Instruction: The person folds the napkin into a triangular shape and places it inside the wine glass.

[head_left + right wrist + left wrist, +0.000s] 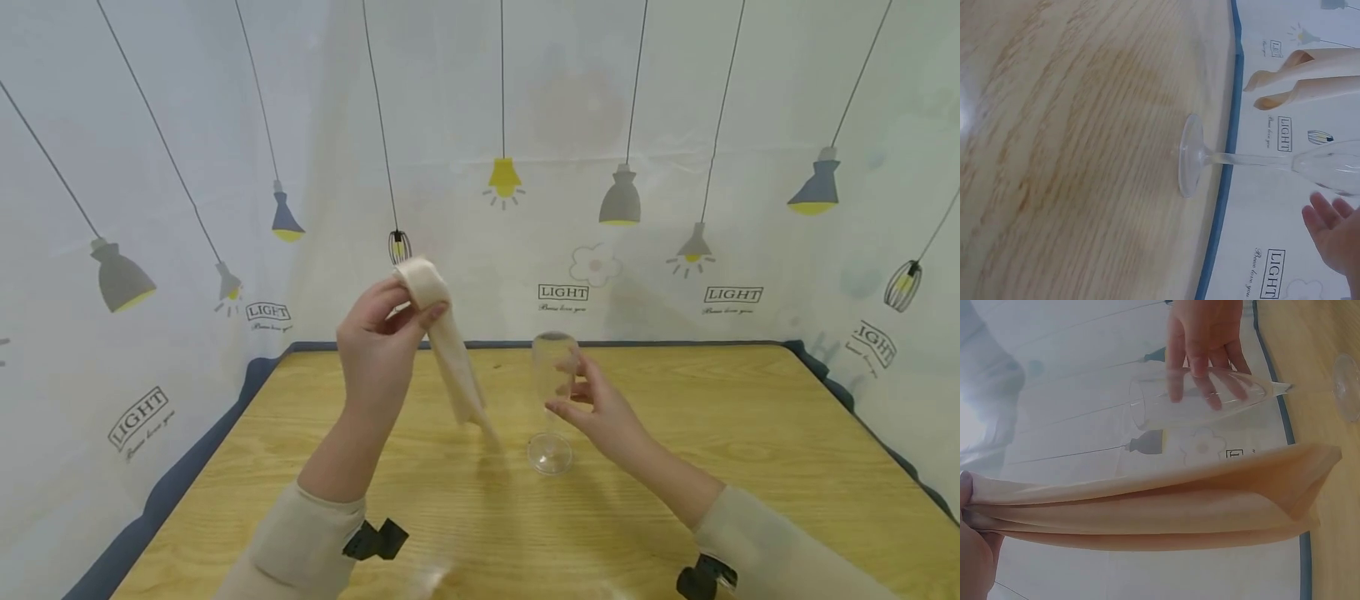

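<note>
My left hand (378,333) pinches a folded cream cloth (456,367) near its top, between thumb and fingers. The cloth loops over at the top and hangs in long folds with loose lower ends, as the left wrist view shows along its length (1147,512). To the right, a clear champagne flute (553,367) stands upright, its round foot (1192,156) low over the table. My right hand (600,408) holds the flute's bowl from the right side; fingers show through the glass in the left wrist view. Cloth and flute are apart.
A wood-grain table (675,517) lies under both hands. Behind and beside it hangs a pale sheet (450,108) printed with lamps and lettering, with a dark blue border along the table's far edge. Dark straps (375,540) sit on both sleeves.
</note>
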The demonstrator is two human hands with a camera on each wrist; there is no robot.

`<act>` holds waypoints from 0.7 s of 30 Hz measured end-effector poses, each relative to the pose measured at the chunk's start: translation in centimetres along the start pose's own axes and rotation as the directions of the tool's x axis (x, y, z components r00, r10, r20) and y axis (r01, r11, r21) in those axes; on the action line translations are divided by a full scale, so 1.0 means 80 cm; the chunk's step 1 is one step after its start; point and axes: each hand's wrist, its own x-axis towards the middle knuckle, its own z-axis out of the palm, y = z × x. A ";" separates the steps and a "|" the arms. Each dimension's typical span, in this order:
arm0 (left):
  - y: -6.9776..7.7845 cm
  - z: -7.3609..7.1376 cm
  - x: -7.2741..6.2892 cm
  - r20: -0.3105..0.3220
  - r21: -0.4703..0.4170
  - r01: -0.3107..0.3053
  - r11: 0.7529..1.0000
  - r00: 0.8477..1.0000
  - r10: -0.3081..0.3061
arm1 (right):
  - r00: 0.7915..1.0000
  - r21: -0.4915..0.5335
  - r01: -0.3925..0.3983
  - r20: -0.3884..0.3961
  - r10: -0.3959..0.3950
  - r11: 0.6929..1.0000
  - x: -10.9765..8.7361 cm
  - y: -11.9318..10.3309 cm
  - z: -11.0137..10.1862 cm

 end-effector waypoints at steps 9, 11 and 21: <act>-0.011 0.008 0.001 0.155 0.106 -0.248 0.963 0.961 0.231 | 0.904 0.111 0.283 -0.364 -0.226 0.953 0.001 -0.048 -0.021; -0.013 0.009 0.001 0.177 0.159 -0.309 0.938 0.943 0.281 | 0.901 0.172 0.316 -0.361 -0.239 0.933 0.003 -0.061 -0.022; -0.018 0.021 -0.013 0.347 0.156 -0.530 0.834 0.820 0.456 | 0.896 0.455 0.374 0.049 -0.442 0.808 0.010 -0.106 -0.002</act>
